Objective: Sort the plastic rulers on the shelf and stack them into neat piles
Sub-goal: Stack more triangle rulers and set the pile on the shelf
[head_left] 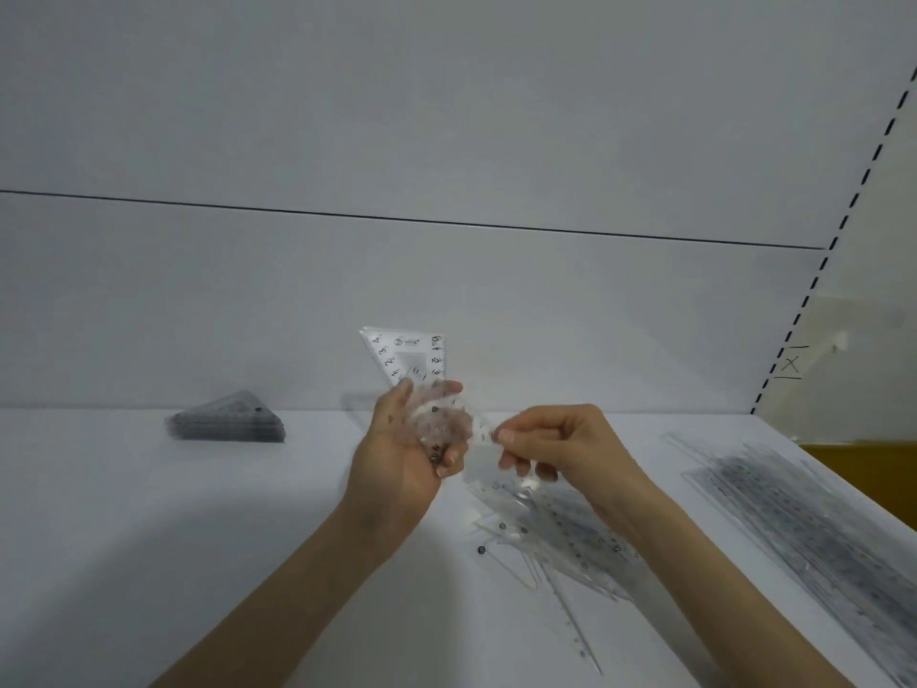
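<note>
My left hand (407, 449) grips a small bunch of clear plastic triangle rulers (414, 357), held upright above the white shelf (198, 513); their printed scales stick up past my fingers. My right hand (551, 444) pinches the edge of a clear ruler (476, 432) right beside that bunch. Below my right wrist lies a loose heap of clear rulers (560, 528). A neat stack of triangle rulers (230, 422) sits at the back left. A long pile of straight rulers (804, 528) runs along the right side.
The shelf's white back panel (446, 290) rises just behind the hands. A slotted upright (814, 285) bounds the shelf at the right, with a yellow-brown surface (863, 469) beyond the edge.
</note>
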